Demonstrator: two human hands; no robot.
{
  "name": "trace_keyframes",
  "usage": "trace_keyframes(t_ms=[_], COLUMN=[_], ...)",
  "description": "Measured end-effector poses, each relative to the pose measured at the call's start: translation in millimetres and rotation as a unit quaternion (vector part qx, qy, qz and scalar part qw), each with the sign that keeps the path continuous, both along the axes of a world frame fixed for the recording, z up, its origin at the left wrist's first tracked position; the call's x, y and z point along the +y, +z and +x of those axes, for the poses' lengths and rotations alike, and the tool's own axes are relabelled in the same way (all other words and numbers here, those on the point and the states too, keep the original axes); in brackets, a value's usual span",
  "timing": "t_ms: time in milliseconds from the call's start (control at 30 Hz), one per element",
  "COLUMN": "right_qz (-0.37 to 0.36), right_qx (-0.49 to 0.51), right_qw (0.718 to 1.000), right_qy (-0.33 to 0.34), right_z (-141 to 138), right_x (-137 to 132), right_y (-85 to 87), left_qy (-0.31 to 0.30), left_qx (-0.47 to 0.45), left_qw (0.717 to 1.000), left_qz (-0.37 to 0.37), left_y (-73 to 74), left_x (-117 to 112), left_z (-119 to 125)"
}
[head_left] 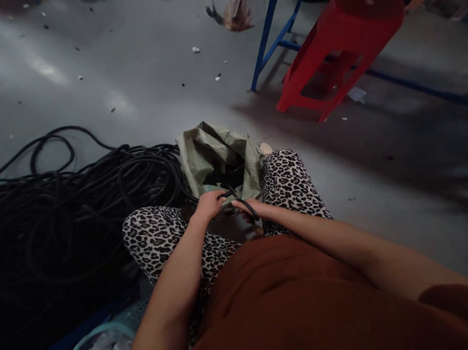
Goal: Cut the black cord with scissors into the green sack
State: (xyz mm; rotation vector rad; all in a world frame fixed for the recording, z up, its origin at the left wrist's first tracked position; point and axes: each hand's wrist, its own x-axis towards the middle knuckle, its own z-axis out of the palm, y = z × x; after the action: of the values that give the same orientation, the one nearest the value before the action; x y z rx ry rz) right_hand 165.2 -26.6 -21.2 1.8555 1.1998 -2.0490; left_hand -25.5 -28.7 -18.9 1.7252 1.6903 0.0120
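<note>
My left hand (pixel 210 204) is closed around a thin black tube (pixel 224 195) just above my lap. Close beside it, my right hand (pixel 249 209) grips black-handled scissors (pixel 243 204) whose blades point toward the tube. Both hands hover over the mouth of an open grey-green woven sack (pixel 212 152) standing between my knees, with dark pieces inside it. A big tangle of black hose (pixel 73 206) lies on the floor to my left, and a strand runs from it toward my left hand.
A red plastic stool (pixel 341 47) stands ahead on the right, next to a blue metal frame (pixel 267 33). A pale green basket rim (pixel 93 334) sits at my lower left. A crumpled bag (pixel 234 8) and small scraps lie on the grey floor.
</note>
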Motion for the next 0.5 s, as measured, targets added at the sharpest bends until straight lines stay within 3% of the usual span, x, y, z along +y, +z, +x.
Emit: trace_keyframes(t_ms=[200,500], right_qz=[0.004,0.039], right_qx=[-0.021,-0.046], right_qw=[1.0,0.998], right_qy=[-0.003,0.031], right_z=[-1.8,-0.5], right_x=[0.9,3.3], right_y=[12.1,7.9], left_qy=[0.009,0.023], left_qx=[-0.003,-0.014], left_qw=[1.0,1.0], left_qz=[-0.006,0.002], left_y=[2.4,-1.7], left_x=[0.1,0.0], left_z=[0.9,-0.5])
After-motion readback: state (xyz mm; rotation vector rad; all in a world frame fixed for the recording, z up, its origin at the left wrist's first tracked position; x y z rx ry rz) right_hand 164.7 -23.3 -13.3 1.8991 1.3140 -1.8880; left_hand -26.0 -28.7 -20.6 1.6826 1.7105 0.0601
